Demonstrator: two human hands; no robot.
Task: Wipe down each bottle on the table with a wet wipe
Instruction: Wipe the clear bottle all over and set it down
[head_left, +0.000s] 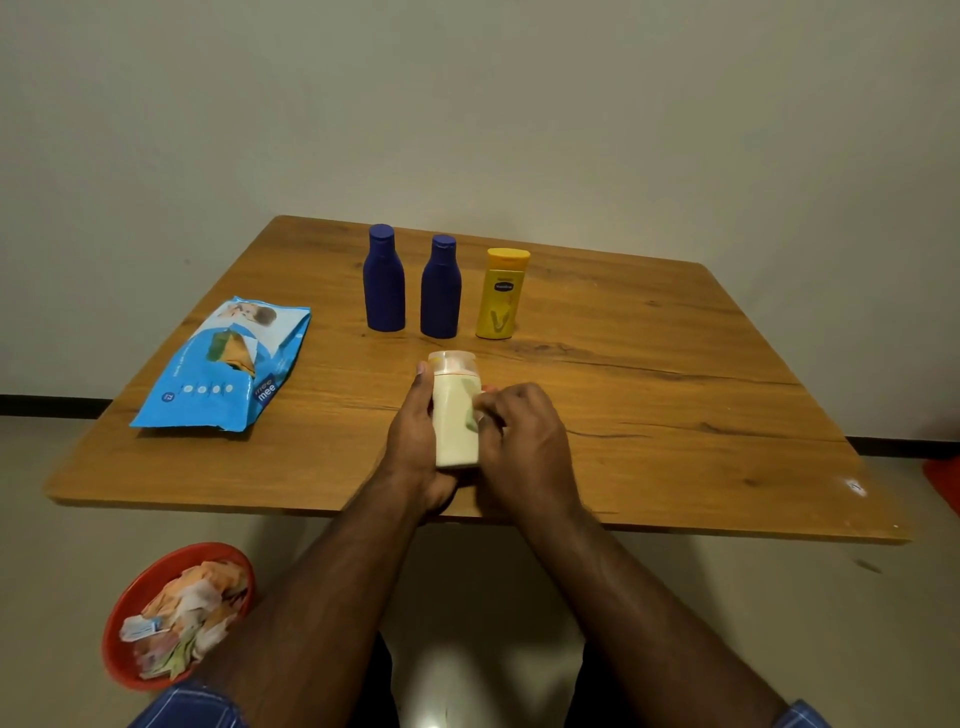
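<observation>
My left hand (413, 441) grips a cream-coloured bottle (454, 415) with a clear cap, held above the near middle of the wooden table (649, 395). My right hand (524, 441) is curled against the bottle's right side; a wet wipe is mostly hidden under its fingers, with only a pale scrap showing. Behind them stand two dark blue bottles (384, 278) (440, 287) and a yellow bottle (503, 293), upright in a row.
A blue wet wipe pack (223, 364) lies on the table's left side. On the floor at the lower left, a red bowl (176, 613) holds several used wipes. A plain wall rises behind the table.
</observation>
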